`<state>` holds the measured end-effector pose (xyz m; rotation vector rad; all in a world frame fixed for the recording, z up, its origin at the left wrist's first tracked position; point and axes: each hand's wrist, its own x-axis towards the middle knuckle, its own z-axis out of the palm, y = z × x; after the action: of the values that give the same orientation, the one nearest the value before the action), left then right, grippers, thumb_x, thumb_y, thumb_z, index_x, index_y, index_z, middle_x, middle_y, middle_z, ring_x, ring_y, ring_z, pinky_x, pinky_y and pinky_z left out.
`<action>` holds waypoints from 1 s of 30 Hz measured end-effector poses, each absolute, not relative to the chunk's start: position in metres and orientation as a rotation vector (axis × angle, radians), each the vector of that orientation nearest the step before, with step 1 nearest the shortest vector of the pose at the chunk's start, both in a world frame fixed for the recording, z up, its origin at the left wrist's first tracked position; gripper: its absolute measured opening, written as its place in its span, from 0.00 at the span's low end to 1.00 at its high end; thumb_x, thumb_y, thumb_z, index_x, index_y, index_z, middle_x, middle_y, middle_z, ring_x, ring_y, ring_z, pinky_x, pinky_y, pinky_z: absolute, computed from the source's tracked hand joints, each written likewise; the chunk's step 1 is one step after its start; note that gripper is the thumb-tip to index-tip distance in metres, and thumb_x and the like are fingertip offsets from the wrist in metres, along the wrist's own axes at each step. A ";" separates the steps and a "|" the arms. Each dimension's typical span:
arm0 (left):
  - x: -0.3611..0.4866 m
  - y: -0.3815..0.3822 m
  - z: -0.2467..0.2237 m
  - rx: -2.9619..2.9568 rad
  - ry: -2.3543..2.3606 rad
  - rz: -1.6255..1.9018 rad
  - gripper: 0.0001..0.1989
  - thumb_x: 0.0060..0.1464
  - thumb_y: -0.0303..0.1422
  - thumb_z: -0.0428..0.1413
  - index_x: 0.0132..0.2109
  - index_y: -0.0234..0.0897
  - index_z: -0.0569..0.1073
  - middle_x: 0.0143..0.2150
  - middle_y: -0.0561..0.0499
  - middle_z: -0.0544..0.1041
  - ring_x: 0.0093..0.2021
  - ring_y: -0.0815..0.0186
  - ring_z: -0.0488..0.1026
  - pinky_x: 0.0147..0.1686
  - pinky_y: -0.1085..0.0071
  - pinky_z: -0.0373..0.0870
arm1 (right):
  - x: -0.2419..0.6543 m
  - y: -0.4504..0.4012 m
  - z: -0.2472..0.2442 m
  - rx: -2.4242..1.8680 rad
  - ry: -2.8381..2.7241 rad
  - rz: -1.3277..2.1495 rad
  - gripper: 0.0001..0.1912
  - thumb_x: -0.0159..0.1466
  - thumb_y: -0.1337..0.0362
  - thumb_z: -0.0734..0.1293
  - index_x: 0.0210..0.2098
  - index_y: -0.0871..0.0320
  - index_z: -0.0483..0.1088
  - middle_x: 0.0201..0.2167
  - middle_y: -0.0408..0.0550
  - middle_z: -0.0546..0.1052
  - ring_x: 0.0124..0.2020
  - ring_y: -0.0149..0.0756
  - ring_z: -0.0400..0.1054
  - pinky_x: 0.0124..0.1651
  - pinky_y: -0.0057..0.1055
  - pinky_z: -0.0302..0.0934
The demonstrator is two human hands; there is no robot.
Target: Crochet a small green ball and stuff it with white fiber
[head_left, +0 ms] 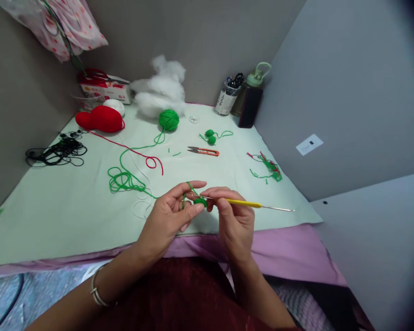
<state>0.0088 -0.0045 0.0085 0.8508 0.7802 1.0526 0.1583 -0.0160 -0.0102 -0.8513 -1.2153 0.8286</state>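
Between the fingertips of my left hand (174, 209) is a small piece of green crochet work (200, 201), with green yarn looped over the raised index finger. My right hand (235, 214) grips a crochet hook (243, 202) by its yellow handle. The hook's thin metal tip points left and meets the green piece, while its other metal end sticks out to the right. From my left hand the strand runs to a loose tangle of green yarn (124, 180) and on to a green yarn ball (169, 120).
Orange thread snips (203, 151) lie mid-table near two small green balls (211, 137). A red stuffed shape (100, 119), black cord (62, 149) and white stuffing (162, 89) are at left and back. A bottle (255, 82), phone (250, 108) and pen cup (227, 99) stand back right; yarn scraps (272, 169) lie right.
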 end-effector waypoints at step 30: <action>0.008 0.002 0.005 0.677 0.733 1.114 0.19 0.53 0.29 0.71 0.53 0.43 0.84 0.33 0.56 0.72 0.24 0.80 0.62 0.24 0.84 0.62 | 0.154 -0.008 -0.013 -0.852 -1.222 0.814 0.09 0.71 0.66 0.68 0.42 0.50 0.82 0.37 0.44 0.79 0.32 0.30 0.70 0.36 0.31 0.66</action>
<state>0.0081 0.0017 0.0048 0.6766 0.7326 1.1144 0.1539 -0.0083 -0.0125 -0.8515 -1.2221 0.8141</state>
